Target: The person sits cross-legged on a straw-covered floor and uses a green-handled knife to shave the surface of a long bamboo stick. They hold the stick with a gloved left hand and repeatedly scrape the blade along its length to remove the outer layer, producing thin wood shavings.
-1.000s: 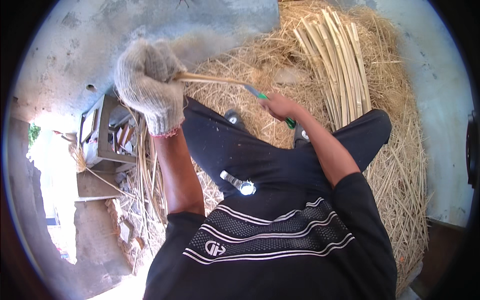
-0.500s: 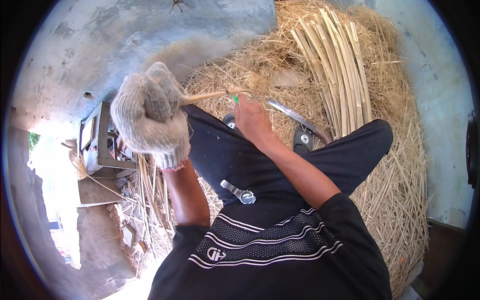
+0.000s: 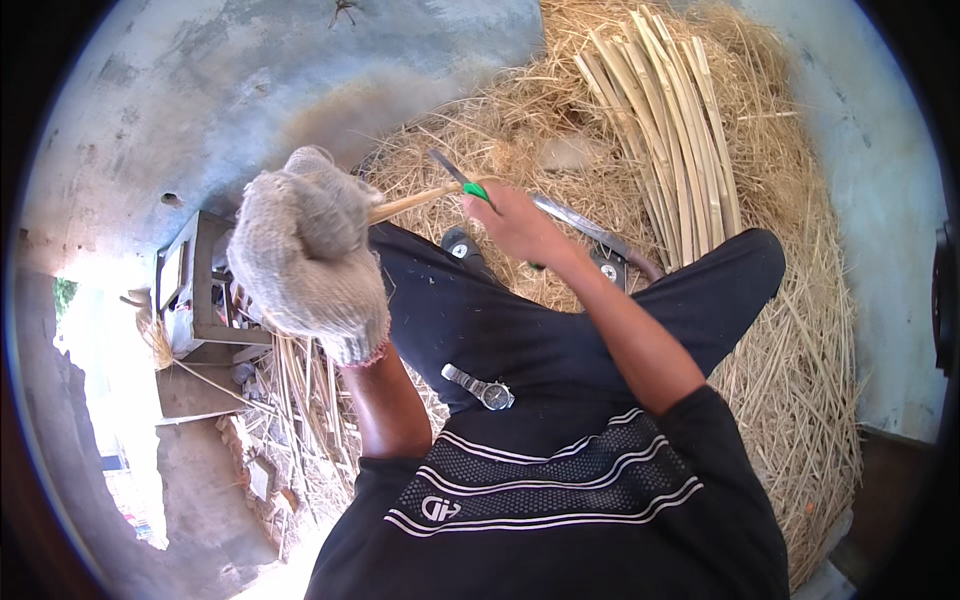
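Long knife (image 3: 582, 223) near right hand (image 3: 517, 226)

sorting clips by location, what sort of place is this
Probably a rough workroom or shed, though I can't be sure which: a stained wall stands close by, straw-like litter covers much of the ground, and pale strips lie side by side on it.

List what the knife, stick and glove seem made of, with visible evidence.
Knife: blade probably metal, being thin and grey; smooth green handle, perhaps plastic. Stick: likely bamboo or wood, matte, pale tan. Glove: apparently knitted yarn, matte, its ribs showing.
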Motion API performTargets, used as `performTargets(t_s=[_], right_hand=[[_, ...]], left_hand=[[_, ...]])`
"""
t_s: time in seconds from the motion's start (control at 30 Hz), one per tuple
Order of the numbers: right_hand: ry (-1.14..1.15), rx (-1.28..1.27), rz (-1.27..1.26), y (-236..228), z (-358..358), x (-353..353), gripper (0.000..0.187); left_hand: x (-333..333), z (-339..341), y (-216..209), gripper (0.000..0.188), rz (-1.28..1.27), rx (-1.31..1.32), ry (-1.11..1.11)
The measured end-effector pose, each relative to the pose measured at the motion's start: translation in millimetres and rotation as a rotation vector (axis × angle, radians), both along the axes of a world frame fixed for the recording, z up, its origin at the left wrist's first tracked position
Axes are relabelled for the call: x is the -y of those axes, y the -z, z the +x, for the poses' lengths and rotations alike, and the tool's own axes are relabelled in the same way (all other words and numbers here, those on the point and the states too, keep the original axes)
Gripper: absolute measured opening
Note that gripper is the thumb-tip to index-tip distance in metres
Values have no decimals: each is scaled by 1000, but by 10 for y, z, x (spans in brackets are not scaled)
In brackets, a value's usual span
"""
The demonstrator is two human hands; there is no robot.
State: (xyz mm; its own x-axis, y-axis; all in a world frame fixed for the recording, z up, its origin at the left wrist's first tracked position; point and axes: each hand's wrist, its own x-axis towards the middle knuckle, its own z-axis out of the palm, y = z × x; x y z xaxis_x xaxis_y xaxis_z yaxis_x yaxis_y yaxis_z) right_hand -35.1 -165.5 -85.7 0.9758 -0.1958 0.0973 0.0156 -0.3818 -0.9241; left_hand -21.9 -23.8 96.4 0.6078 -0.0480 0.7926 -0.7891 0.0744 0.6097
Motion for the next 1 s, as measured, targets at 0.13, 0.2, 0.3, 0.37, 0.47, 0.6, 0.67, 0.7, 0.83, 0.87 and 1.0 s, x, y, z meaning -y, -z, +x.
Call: performTargets(t_s=[0.13, 0.2, 0.3, 0.37, 0.47, 0.6, 0.67, 0.7, 0.83, 0.87, 1.0], right_hand=[[66, 99, 195, -854, -607, -556, 25], [55, 241, 231, -1091, -789, -758, 15], [131, 381, 107, -1072, -818, -923, 15], [161, 194, 25, -826, -687, -899, 13], [223, 1, -89, -693, -609, -796, 14], [57, 329, 45, -1140, -844, -898, 13], [103, 231, -54, -981, -766, -883, 16], [125, 181, -101, -864, -700, -874, 18], [171, 70, -172, -696, -603, -762, 15], [125, 65, -152, -869, -654, -773, 15], [109, 340, -23, -883, -736, -956, 16]], left_hand=[[-326, 217, 194, 30, 447, 716, -764], [-495, 154, 305, 24, 584, 824, -963], [-593, 81, 429, 38, 663, 876, -1084], [-603, 28, 466, 49, 678, 862, -1111], [-601, 42, 499, 45, 621, 828, -1074], [-579, 235, 495, 31, 365, 693, -785], [-545, 209, 439, 37, 266, 546, -630], [-533, 167, 401, 37, 228, 455, -549], [-462, 17, 290, 36, 95, 150, -277], [-454, 1, 275, 36, 85, 110, -244], [-372, -13, 252, 35, 126, 166, -305]])
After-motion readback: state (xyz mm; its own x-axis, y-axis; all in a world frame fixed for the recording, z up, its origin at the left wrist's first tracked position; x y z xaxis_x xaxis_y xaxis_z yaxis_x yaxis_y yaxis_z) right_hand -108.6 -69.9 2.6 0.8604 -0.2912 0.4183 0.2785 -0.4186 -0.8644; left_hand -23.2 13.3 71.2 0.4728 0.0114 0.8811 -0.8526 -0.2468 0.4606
